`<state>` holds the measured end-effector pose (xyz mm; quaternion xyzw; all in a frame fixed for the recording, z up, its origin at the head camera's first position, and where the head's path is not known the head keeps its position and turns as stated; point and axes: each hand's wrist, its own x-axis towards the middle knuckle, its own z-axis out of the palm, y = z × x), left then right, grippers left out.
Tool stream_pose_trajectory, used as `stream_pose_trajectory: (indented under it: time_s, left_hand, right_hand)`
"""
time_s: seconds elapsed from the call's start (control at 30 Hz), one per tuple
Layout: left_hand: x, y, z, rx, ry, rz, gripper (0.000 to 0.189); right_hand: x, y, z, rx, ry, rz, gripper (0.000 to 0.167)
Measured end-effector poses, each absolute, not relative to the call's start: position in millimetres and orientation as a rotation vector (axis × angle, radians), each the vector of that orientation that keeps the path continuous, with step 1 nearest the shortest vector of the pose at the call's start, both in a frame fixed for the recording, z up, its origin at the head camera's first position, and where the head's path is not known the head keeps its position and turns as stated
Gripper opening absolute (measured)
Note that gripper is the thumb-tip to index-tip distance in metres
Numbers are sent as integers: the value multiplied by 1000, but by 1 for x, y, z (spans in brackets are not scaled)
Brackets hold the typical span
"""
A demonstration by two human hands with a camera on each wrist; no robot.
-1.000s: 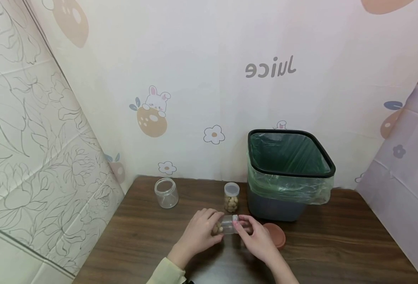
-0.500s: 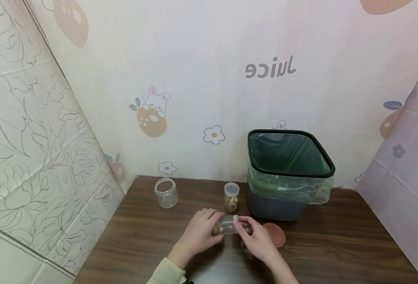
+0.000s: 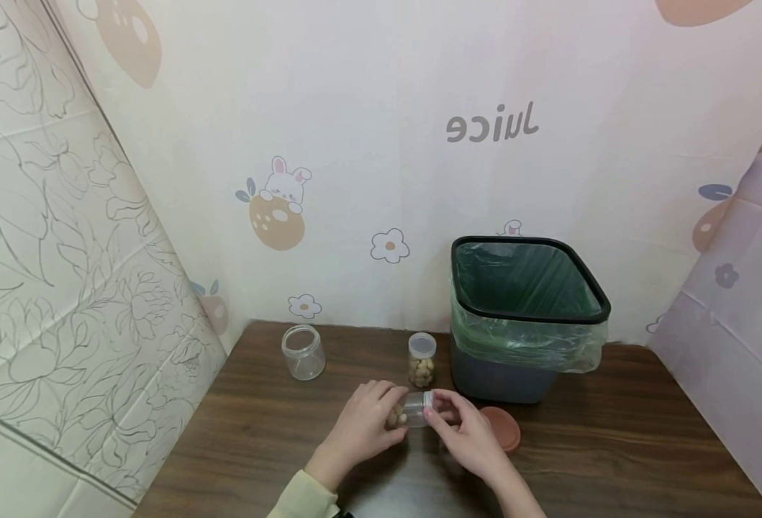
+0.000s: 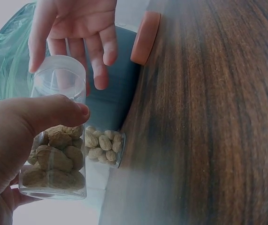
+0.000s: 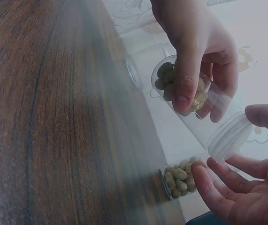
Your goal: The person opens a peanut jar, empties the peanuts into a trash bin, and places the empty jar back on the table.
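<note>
My left hand (image 3: 369, 423) grips a clear jar (image 4: 54, 183) of peanuts in their shells (image 4: 54, 158), thumb across its side. In the head view the jar lies sideways, its translucent lid (image 5: 230, 138) pointing right. My right hand (image 3: 465, 428) is at that lid. Its thumb touches the lid's edge in the right wrist view, while the other fingers spread loosely around it without curling closed. A second lidded jar of peanuts (image 3: 422, 365) stands upright just behind the hands. By my right wrist lies a round reddish-brown lid (image 3: 502, 429).
An uncovered clear jar (image 3: 304, 354) stands at the back left of the wooden table (image 3: 238, 446). At the back right is a dark bin (image 3: 493, 370) with a black rim and green liner. A patterned cloth wall (image 3: 355, 180) rises behind the table.
My right hand has shifted slightly around the lid, its fingers and thumb a little farther apart, showing more of the lid. My left hand and the held jar stay in place.
</note>
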<state>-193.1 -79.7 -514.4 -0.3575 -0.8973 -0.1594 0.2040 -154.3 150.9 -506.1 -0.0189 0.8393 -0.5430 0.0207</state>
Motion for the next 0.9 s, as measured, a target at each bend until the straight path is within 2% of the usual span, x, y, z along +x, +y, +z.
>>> stream_pose_trajectory:
  time_s: [0.9]
  left_hand:
    - [-194,-80,-515,-1011,-2454,-431,62]
  right_hand:
    - [-152,156,-505,-323,2560,-1786,53]
